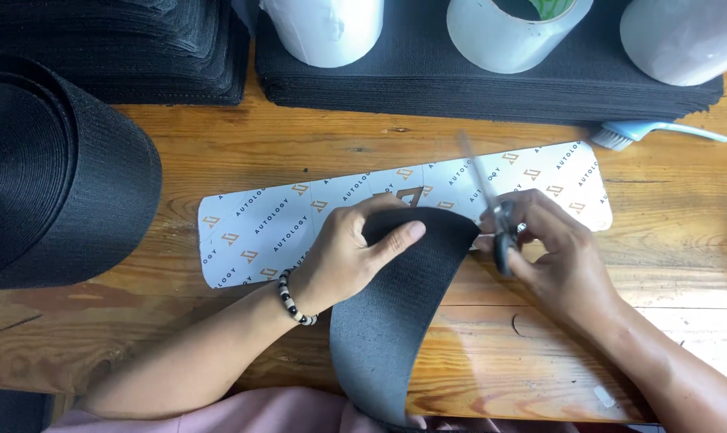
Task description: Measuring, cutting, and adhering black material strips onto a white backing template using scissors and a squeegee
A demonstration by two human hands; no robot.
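A wide black fabric strip [383, 321] curves up from the table's near edge and bends over at the top. My left hand [351, 252], with a bead bracelet at the wrist, pinches that bent end, thumb on top. My right hand [552, 248] grips a pair of scissors [492, 204], blurred, with the blades pointing away beside the strip's right edge. Under both hands lies a long white printed template [259, 224] with rounded corners, flat on the wooden table [219, 144].
A big roll of black strip [55, 172] stands at the left. Stacks of cut black pieces [460, 76] line the back, with three white tape rolls [512, 32] on them. A small light-blue brush [640, 132] lies at the back right.
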